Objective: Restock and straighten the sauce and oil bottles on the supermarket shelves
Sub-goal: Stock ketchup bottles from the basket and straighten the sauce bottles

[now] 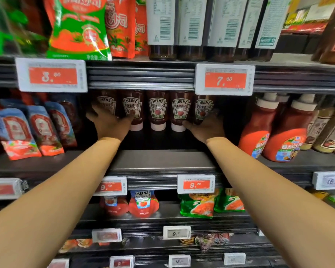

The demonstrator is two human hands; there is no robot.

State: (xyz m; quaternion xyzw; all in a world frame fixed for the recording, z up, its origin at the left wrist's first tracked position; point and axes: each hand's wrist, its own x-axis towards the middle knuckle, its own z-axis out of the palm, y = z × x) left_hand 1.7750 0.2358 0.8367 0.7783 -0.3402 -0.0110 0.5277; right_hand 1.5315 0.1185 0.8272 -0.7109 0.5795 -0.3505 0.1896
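Observation:
A row of several upside-down Heinz ketchup bottles [157, 110] with white caps stands at the back of the middle shelf [162, 161]. My left hand [109, 123] wraps around the leftmost Heinz bottle [106, 103] of the row. My right hand [206, 127] wraps around the rightmost Heinz bottle [203, 108], its thumb reaching to the cap of the bottle beside it. Three bottles stand untouched between my hands. The lower parts of both end bottles are hidden behind my hands.
Blue and red sauce pouches [33, 130] lean at the left of the same shelf, big red squeeze bottles [286, 136] at the right. Price tags [224, 80] hang from the shelf above, which carries dark bottles [191, 26] and pouches. Lower shelves hold more pouches [143, 204].

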